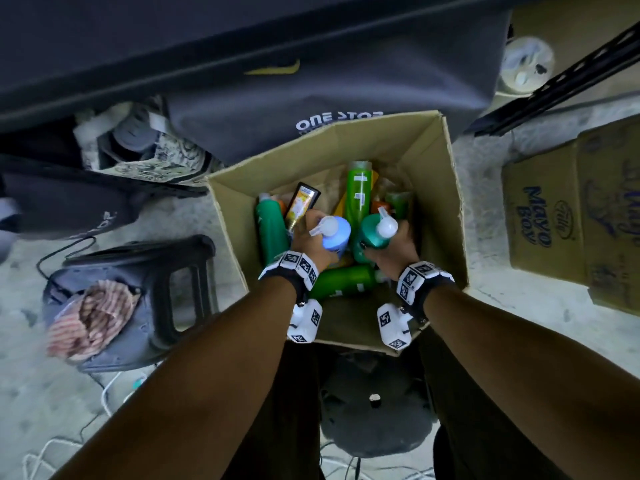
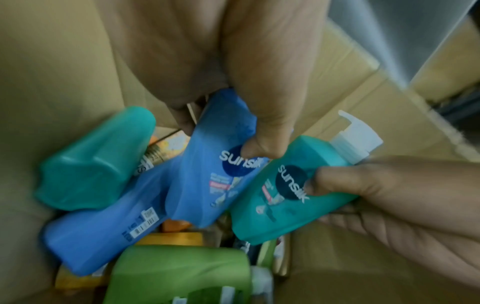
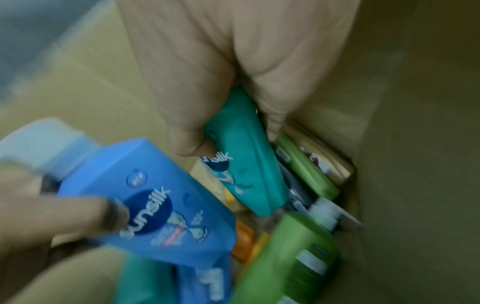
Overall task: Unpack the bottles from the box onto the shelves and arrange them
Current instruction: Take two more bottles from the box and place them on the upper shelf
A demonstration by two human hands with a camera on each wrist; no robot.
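An open cardboard box (image 1: 446, 202) on the floor holds several shampoo bottles lying jumbled. Both my hands are down inside it. My left hand (image 1: 310, 237) grips a blue Sunsilk bottle (image 1: 337, 237) with a white pump top, thumb across its label (image 2: 215, 164). My right hand (image 1: 394, 254) grips a teal Sunsilk bottle (image 1: 372, 233), also with a white pump (image 3: 246, 174). The two held bottles stand side by side, almost touching. Below them lie green bottles (image 1: 358, 192), a second blue bottle (image 2: 103, 232) and a yellow tube (image 1: 303, 206).
A dark plastic stool (image 1: 138, 299) with a striped cloth stands left of the box. A second printed carton (image 1: 571, 209) sits to the right, with a black metal rail (image 1: 571, 77) above it. Dark fabric hangs behind the box. Cables trail over the concrete floor.
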